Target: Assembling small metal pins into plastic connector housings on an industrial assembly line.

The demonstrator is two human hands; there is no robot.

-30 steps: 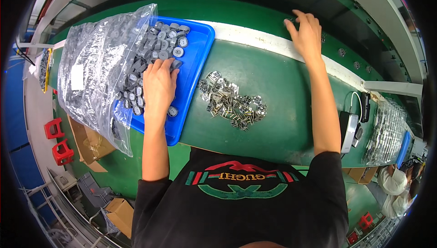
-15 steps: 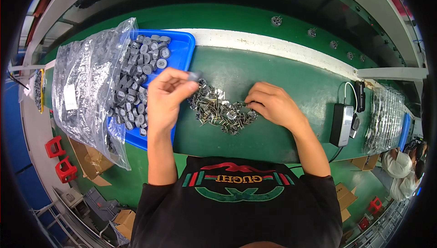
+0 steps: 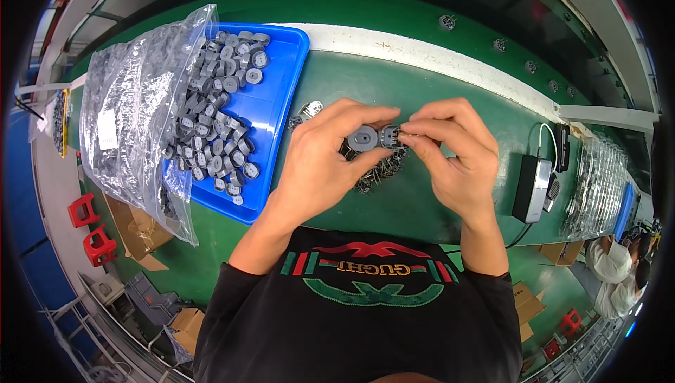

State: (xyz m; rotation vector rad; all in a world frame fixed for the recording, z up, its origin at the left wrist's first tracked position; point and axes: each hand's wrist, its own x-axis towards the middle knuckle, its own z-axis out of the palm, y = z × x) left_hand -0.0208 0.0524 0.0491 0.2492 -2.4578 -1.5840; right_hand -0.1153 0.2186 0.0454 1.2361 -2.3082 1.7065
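My left hand is closed round grey round plastic pieces: one disc shows its flat face, and a second grey piece with slots sits beside it, toward my right hand. My right hand pinches at the edge of that second piece, thumb and fingertips together. What lies between its fingertips is too small to make out. Beneath both hands lies a pile of small metal-pronged parts, partly hidden by my left hand.
To the left, a blue tray holds many grey round pieces, with a clear plastic bag of more lying over it. On the right of the green table stand a black-and-silver device with a cable and clear-wrapped packs. Pronged parts sit on the far green strip.
My left hand has moved right from beside the tray, carrying grey pieces over the pile. My right hand has risen from the pile's right edge and now meets the left.
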